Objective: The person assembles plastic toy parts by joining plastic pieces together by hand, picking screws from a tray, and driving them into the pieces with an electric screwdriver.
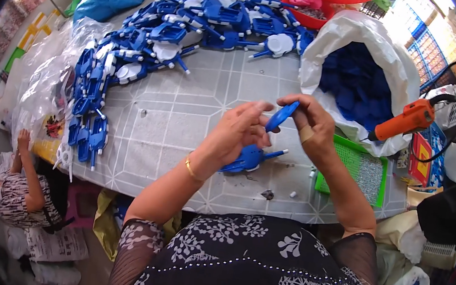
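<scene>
Above the table, a small blue plastic part (282,116), rounded and seen nearly edge-on, is between my two hands. My right hand (314,127) pinches its upper end between thumb and fingers; a tan bandage wraps one digit. My left hand (241,124) has its fingers curled at the part's lower end, partly hiding it. Below the left hand lies a blue plastic assembly (249,159) with a white-tipped arm sticking out to the right; the hand covers some of it.
Finished-looking blue and white assemblies (167,31) curve along the table's far and left sides. A white sack (313,56) of blue parts stands at right, beside an orange electric screwdriver (410,118) and a green basket (383,188) of screws. Another person (14,191) works at left.
</scene>
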`<state>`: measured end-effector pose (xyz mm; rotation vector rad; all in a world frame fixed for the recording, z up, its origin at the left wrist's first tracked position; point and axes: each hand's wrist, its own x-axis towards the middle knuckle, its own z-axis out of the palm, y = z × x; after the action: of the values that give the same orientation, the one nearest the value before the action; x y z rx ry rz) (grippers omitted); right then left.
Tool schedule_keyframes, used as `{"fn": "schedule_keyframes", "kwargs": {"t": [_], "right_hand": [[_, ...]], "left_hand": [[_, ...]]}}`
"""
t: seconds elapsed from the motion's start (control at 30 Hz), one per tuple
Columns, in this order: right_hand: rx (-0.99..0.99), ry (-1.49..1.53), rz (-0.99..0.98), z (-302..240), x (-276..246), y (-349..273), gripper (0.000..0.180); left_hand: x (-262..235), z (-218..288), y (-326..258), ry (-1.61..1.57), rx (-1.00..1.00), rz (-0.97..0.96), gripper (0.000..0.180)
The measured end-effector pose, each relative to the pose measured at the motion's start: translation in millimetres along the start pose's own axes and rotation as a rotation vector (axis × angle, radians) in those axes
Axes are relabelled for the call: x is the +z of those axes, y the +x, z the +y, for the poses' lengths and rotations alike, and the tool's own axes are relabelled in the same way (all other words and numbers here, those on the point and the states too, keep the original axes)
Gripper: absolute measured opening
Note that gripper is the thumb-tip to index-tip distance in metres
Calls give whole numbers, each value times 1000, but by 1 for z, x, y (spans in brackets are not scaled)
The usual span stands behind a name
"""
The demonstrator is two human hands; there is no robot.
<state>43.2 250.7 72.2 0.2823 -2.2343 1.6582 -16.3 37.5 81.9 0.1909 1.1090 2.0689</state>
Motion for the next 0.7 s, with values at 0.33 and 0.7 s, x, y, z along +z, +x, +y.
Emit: {"fn": "schedule_keyframes", "kwargs": {"t": [0.33,0.7], "right_hand": [[-196,-471,-133,-12,18,-20,60],[494,175,-30,12,-5,-78,54]], "left_hand": [[-20,-17,9,214,358,228,36],[-68,-37,-62,1542,396,86,55]]}}
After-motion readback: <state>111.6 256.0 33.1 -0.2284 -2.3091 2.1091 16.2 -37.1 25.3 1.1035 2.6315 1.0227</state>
